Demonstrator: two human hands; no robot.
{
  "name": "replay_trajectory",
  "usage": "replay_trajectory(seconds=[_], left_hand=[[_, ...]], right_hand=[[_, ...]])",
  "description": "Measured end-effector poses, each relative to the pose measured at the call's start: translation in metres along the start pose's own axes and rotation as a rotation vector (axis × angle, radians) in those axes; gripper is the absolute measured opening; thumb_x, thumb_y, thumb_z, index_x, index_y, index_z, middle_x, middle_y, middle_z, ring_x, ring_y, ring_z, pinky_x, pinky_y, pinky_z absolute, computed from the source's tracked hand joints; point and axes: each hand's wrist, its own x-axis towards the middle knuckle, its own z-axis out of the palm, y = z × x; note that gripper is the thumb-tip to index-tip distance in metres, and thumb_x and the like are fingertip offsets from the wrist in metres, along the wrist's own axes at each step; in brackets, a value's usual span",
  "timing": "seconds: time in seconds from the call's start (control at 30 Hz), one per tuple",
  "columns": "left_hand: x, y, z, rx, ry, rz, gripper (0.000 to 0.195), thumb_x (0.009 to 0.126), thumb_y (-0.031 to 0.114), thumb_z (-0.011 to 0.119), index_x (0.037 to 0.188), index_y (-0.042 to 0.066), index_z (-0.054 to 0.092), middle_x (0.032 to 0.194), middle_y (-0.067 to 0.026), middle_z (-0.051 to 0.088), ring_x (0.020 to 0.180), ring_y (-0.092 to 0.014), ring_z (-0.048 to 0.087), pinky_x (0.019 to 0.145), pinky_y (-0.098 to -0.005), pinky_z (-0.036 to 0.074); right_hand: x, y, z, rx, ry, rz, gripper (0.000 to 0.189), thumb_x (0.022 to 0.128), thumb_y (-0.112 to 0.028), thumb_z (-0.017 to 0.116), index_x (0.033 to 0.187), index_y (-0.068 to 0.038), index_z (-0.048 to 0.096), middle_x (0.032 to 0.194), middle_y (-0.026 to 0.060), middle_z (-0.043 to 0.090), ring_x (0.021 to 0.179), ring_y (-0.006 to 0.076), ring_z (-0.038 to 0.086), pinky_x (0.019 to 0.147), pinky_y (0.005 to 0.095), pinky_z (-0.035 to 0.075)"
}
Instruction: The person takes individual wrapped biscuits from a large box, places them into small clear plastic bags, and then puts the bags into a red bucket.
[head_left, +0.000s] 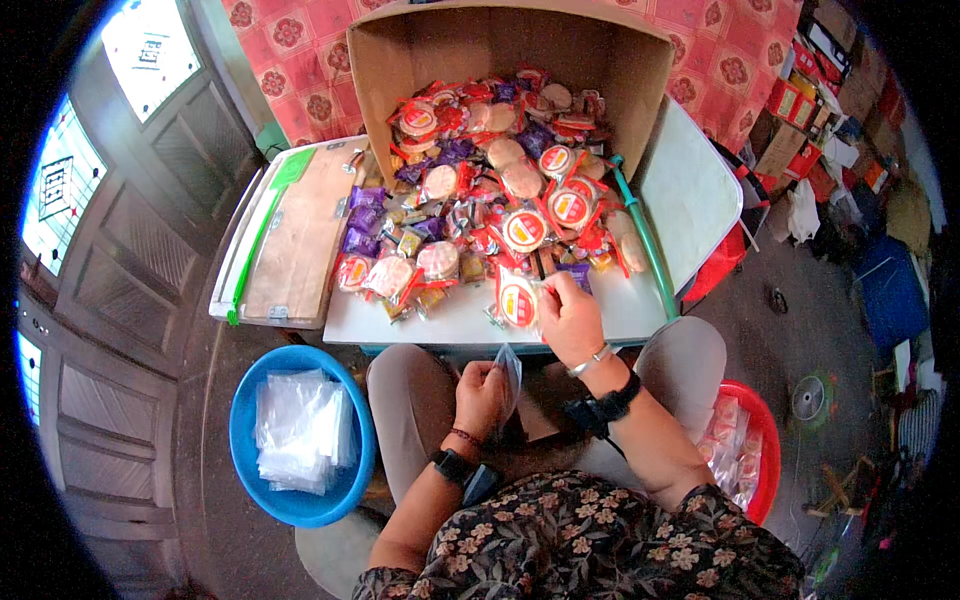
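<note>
My left hand (480, 394), low between the knees, pinches a clear plastic bag (511, 367) that stands up from its fingers. At the table's front edge, my right hand (576, 319) grips the right side of a round cracker in a clear and red wrapper (517, 304). Beyond it lies a heap of similar wrapped round crackers (525, 229), mixed with purple-wrapped sweets (365, 217) and small yellowish packets (409, 244). The heap spills from a cardboard box (517, 45) lying on its side onto the white tabletop (352, 322).
A blue basin (244, 450) with stacked clear bags (300, 431) stands left of my knees. On the right, a red basin (769, 450) holds filled packets (731, 450). A green rod (645, 232) borders the heap; a green fly swatter (262, 232) lies on a wooden board (304, 240).
</note>
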Motion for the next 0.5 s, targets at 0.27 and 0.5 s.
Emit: replay_trajectory(seconds=[0.27,0.5], left_hand=[[0.002,-0.015,0.0,0.171,0.025,0.218,0.015,0.088,0.015,0.052,0.091,0.0,0.052,0.068,-0.0036,0.055,0.055,-0.01,0.052,0.047,-0.0239,0.043],[-0.006,-0.009,0.002,0.281,-0.129,0.245,0.017,0.088,0.017,0.055,0.095,0.002,0.052,0.071,-0.0012,0.056,0.059,-0.007,0.05,0.052,-0.0215,0.043]], right_hand=[[-0.051,-0.003,-0.041,-0.017,-0.389,0.308,0.009,0.074,-0.01,0.056,0.077,-0.001,0.053,0.065,0.0176,0.056,0.058,0.0308,0.057,0.054,0.0367,0.044],[-0.082,0.002,-0.023,0.015,-0.48,0.444,0.015,0.073,-0.015,0.06,0.072,-0.003,0.052,0.066,0.0197,0.057,0.065,0.0381,0.057,0.058,0.0444,0.045]])
